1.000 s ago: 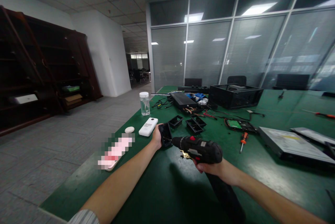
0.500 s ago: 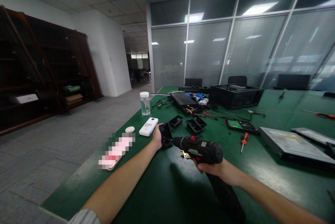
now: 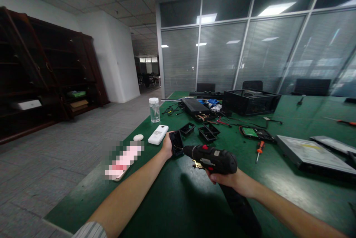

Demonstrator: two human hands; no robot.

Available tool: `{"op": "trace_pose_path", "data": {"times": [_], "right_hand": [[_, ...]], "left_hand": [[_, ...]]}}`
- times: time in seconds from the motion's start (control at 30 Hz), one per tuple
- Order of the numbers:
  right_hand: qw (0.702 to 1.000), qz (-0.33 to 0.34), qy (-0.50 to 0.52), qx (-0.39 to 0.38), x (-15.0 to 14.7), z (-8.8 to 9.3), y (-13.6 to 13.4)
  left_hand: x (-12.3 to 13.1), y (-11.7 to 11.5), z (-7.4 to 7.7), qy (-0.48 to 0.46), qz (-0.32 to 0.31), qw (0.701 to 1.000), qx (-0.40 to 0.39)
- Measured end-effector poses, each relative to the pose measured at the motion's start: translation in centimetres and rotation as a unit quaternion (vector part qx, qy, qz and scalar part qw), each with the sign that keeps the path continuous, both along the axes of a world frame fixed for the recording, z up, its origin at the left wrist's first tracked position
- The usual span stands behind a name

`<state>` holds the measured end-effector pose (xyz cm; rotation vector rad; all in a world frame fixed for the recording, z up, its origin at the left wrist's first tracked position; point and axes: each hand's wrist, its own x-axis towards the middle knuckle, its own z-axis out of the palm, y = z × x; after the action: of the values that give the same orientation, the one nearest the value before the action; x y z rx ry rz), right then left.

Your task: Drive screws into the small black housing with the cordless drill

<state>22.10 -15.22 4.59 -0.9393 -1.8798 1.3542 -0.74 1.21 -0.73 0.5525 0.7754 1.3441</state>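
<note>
Left hand (image 3: 167, 145) grips black part (image 3: 176, 143); right hand (image 3: 224, 179) grips drill (image 3: 213, 159).

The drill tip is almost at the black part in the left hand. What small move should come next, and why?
Probably ease the drill forward slightly until its bit seats in the black part. The left hand holds that part upright, and the right hand aims the tip close beside it.

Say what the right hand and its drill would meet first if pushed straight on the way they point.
The small black frame held by the left hand; the drill seems to touch it.
</note>
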Motion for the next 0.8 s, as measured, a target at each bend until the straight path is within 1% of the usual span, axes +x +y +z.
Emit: {"op": "trace_pose_path", "data": {"times": [0.27, 0.43, 0.63, 0.8], "right_hand": [[1.000, 0.006, -0.008, 0.011, -0.19, 0.31, -0.06], [1.000, 0.003, 0.002, 0.015, -0.20, 0.25, -0.07], [1.000, -0.001, 0.004, 0.017, -0.24, -0.02, 0.03], [1.000, -0.001, -0.002, 0.013, -0.25, 0.24, -0.08]], "left_hand": [[0.04, -0.12, 0.20, 0.004, 0.001, 1.000, -0.014], [0.10, -0.08, 0.13, 0.017, 0.013, 1.000, -0.006], [0.09, -0.03, 0.05, 0.016, 0.012, 1.000, 0.001], [0.09, -0.08, 0.09, 0.010, 0.019, 1.000, -0.004]]}}
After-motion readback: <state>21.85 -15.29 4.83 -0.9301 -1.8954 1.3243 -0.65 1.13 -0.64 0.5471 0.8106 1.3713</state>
